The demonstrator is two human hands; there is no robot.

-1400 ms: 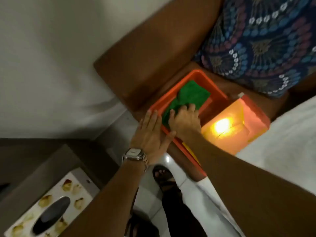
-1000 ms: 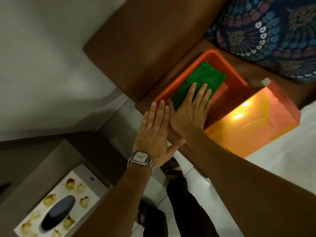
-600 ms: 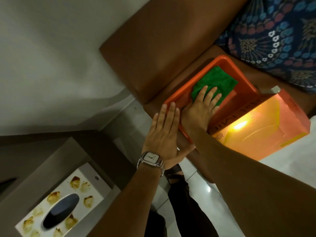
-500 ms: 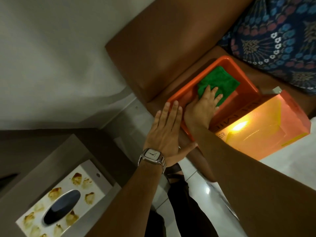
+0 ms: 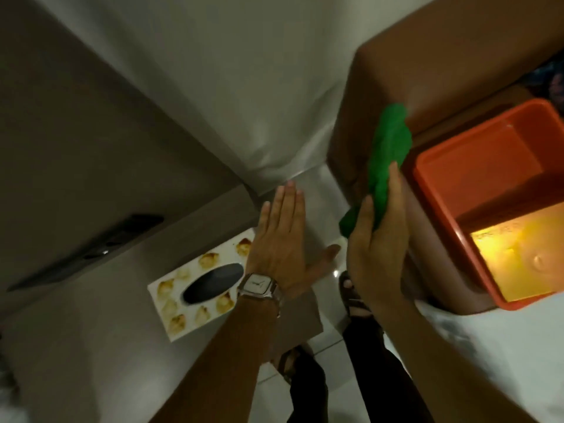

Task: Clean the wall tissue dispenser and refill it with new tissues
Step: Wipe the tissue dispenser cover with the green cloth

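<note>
You have one green cloth [image 5: 386, 166], bunched and held up in your right hand [image 5: 377, 245], thumb and fingers closed around its lower part; it hangs in the air just left of the one orange tray [image 5: 433, 196]. Your left hand [image 5: 282, 239] is flat and open, fingers together, holding nothing, with one watch [image 5: 258, 285] on its wrist. One dispenser [image 5: 198, 285] sits low at left, a white face with yellow-brown flowers and a dark oval slot, set on a grey surface; your left wrist covers its right edge. A glowing yellow box [image 5: 518, 257] lies in the tray's near end. A brown headboard [image 5: 412, 71] stands behind the cloth. Two sandalled feet show below, on pale floor tiles.
</note>
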